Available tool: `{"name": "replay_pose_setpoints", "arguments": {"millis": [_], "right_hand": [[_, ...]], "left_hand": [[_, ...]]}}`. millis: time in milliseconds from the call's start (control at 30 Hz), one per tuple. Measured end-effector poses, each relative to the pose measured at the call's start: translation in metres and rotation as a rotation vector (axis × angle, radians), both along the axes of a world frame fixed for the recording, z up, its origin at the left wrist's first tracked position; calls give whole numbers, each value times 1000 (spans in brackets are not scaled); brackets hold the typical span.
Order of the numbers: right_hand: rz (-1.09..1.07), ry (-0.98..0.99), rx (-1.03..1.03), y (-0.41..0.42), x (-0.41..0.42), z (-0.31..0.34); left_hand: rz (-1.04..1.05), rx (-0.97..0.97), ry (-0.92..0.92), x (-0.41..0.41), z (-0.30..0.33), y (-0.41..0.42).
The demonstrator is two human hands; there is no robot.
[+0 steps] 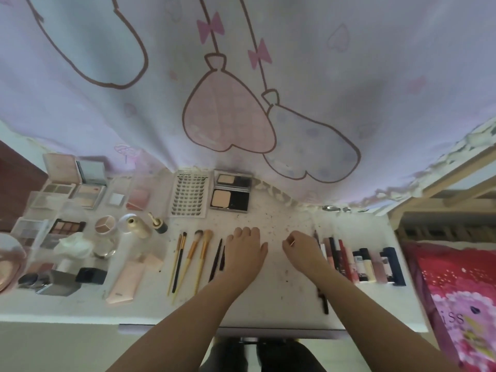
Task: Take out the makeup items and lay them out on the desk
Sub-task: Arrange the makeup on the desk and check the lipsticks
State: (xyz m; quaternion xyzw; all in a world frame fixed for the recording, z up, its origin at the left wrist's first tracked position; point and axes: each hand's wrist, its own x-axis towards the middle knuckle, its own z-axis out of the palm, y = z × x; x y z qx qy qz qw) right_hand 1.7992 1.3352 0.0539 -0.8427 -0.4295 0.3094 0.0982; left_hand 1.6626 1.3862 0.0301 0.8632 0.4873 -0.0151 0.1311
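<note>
Makeup lies spread across the white desk point(281, 288). My left hand point(245, 251) rests flat, palm down, just right of several gold-handled brushes point(192, 257) and two dark pencils point(218, 257). My right hand point(302, 247) pinches a thin small stick point(292, 242) between its fingertips, beside a row of lipsticks and tubes point(367, 264). A dark pencil point(323, 299) lies partly under my right forearm. A lash card point(190, 194) and an open powder compact point(231, 193) sit at the back.
Open palettes point(67, 183), small bottles point(139, 226) and a pink tube point(126, 280) crowd the desk's left side. A printed curtain point(241, 89) hangs behind. A red patterned bag point(461, 296) lies at the right. Dark crumbs speckle the desk's middle.
</note>
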Motion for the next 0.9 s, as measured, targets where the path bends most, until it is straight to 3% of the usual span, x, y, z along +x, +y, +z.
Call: {"name": "replay_pose_setpoints", "arguments": {"millis": [133, 333, 800, 900], "right_hand": [[26, -96, -53, -9, 62, 7], [143, -89, -155, -10, 84, -6], [248, -69, -167, 14, 64, -18], [184, 66, -182, 19, 57, -18]], "left_hand": [[-136, -139, -27, 62, 0, -32], [-98, -218, 94, 113, -14, -58], [121, -213, 105, 104, -20, -58], [167, -229, 53, 91, -16, -54]]}}
